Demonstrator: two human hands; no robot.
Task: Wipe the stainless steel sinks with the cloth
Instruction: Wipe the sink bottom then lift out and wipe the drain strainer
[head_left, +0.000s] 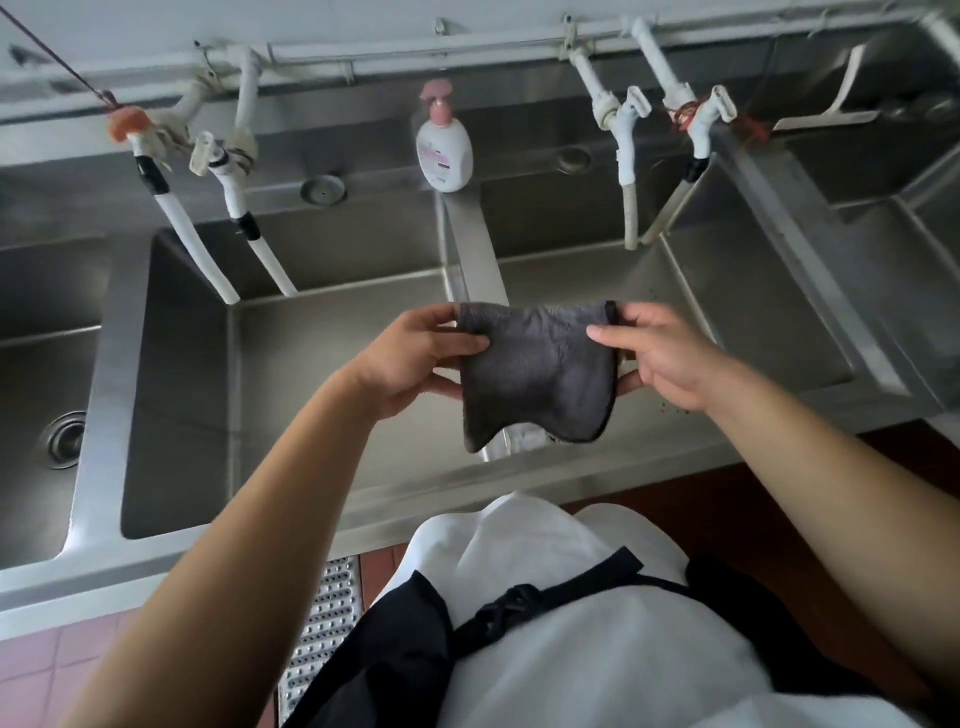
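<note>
i hold the cloth (535, 374) up in the air over the divider (475, 244) between two basins, above the front rim of the sinks (322, 499). it is dark grey, soft and a bit wrinkled, with a darker stitched border along its edges and a small dark loop at the top right corner. its upper edge runs left to right between my hands, stretched and sagging slightly in the middle; the rest hangs down toward me, and the lower edge curves up in the centre so the two bottom corners droop lower. it looks roughly as wide as it is long, so i cannot name a clear long axis.

my left hand (410, 358) pinches the upper left edge, thumb on the front, fingers behind. my right hand (660, 353) pinches the upper right edge the same way, close beside the loop. both grips are narrow and closed on the fabric.

a white pump bottle (445, 148) with a pink top stands on the back ledge behind the divider. it has a pinkish label with a dark patch, but the writing is too blurred for me to read.
</note>
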